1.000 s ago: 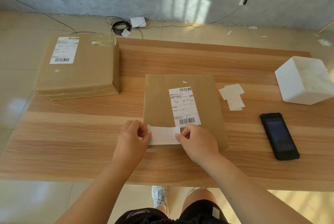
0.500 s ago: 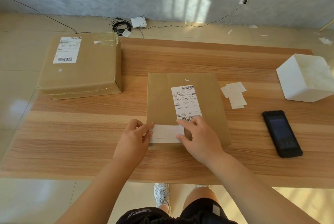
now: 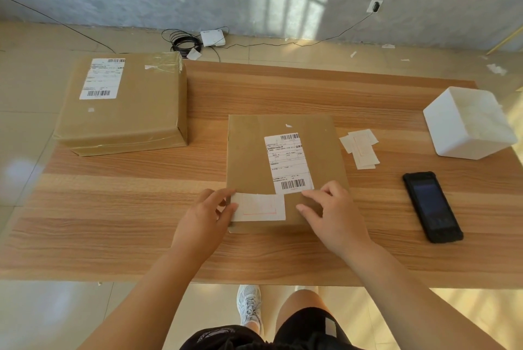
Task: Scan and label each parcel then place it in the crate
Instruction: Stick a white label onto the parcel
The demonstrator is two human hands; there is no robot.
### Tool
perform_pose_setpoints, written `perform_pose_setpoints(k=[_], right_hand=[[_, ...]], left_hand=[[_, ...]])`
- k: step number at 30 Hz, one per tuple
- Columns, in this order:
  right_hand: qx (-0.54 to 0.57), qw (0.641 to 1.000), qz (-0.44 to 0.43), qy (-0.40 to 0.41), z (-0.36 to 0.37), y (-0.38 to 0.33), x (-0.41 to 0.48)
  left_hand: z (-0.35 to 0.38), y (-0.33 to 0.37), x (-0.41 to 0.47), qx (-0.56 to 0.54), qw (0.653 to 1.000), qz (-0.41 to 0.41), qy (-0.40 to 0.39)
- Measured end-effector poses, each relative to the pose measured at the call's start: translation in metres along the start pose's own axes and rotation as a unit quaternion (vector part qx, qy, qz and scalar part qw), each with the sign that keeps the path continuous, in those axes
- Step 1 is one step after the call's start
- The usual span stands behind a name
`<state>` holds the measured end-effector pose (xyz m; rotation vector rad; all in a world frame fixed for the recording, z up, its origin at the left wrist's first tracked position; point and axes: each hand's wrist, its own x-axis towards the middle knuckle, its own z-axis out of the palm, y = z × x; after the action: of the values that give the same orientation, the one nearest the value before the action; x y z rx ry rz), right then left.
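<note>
My left hand point(image 3: 203, 216) lies with thumb and forefinger stretched onto the left edge of the small white label point(image 3: 259, 207), pressing it flat on the near end of the brown parcel point(image 3: 254, 151). My right hand point(image 3: 334, 214) rests on the parcel just right of that label, fingers spread, holding nothing. To the right are spare labels point(image 3: 362, 149), the black scanner point(image 3: 431, 207) and a white foam box point(image 3: 467, 123) — 1 bigger parcel point(image 3: 141, 112) sits far left on the table point(image 3: 113, 208).
</note>
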<state>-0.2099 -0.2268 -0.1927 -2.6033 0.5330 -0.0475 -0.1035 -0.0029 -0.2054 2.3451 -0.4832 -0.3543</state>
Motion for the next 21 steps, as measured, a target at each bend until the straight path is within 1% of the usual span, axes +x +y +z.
perform_pose_setpoints(k=[4, 6, 8, 11, 12, 14, 18, 21], right_hand=[[0.028, 0.991, 0.115, 0.058, -0.018, 0.013, 0.013], [0.035, 0.983, 0.167, 0.064, -0.023, 0.021, 0.023], [0.061, 0.973, 0.222, 0.016, -0.026, 0.031, 0.033], [0.148, 0.946, 0.277, -0.075, -0.027, 0.043, 0.044], [0.168, 0.94, 0.281, -0.096, -0.027, 0.046, 0.044], [0.18, 0.939, 0.267, -0.117, -0.028, 0.051, 0.043], [0.186, 0.951, 0.228, -0.095, -0.034, 0.058, 0.036], [0.175, 0.96, 0.206, -0.078, -0.041, 0.058, 0.029]], left_hand=[[-0.001, 0.01, 0.014, -0.049, 0.996, -0.07, 0.015], [0.0, 0.014, 0.023, -0.074, 0.99, -0.116, 0.012], [0.002, 0.018, 0.033, -0.089, 0.983, -0.162, -0.011], [0.008, 0.026, 0.04, -0.123, 0.968, -0.21, -0.068], [0.01, 0.029, 0.04, -0.126, 0.965, -0.216, -0.076], [0.012, 0.034, 0.036, -0.123, 0.965, -0.217, -0.078], [0.011, 0.046, 0.014, -0.134, 0.967, -0.209, -0.052], [0.005, 0.054, -0.009, -0.169, 0.962, -0.215, -0.023]])
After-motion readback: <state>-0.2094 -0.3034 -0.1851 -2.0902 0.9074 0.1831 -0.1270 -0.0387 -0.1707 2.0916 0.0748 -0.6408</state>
